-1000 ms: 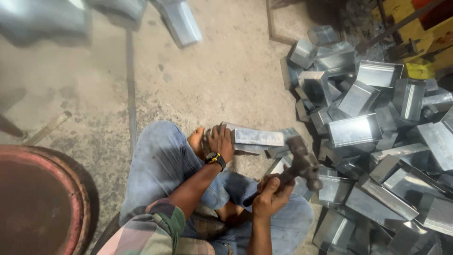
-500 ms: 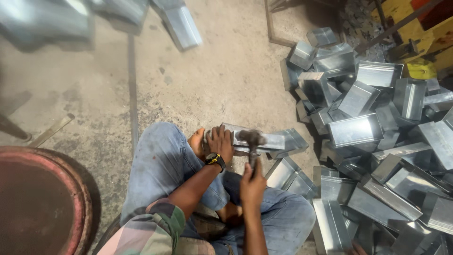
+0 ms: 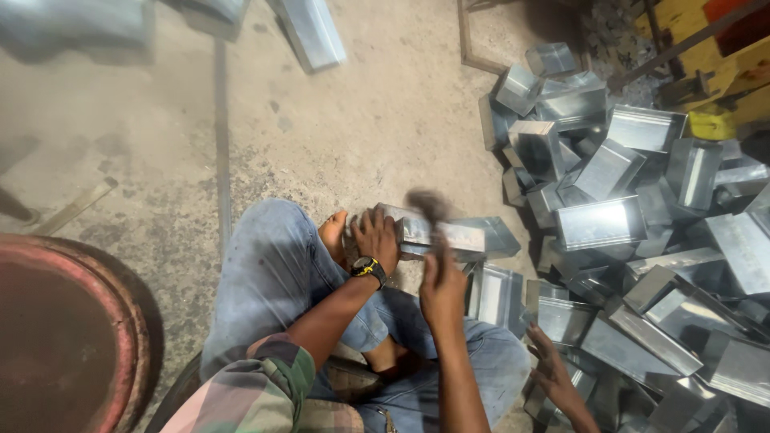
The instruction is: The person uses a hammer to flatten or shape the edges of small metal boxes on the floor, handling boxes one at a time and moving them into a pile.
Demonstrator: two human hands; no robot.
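Note:
My left hand, with a black and yellow watch on the wrist, presses down on a long folded sheet-metal piece that lies across the floor in front of my bare foot. My right hand grips the handle of a hammer, whose blurred head is just above the metal piece. I sit on the floor in blue jeans.
A large heap of shiny sheet-metal boxes fills the right side. Another person's hand reaches in at the lower right near those boxes. A round rusty red drum stands at the lower left. Metal strips lie on the concrete at the top.
The hammer swung from my right side over onto the metal piece and is now lifted slightly. Another person's hand has come in at the lower right. My left hand has stayed put.

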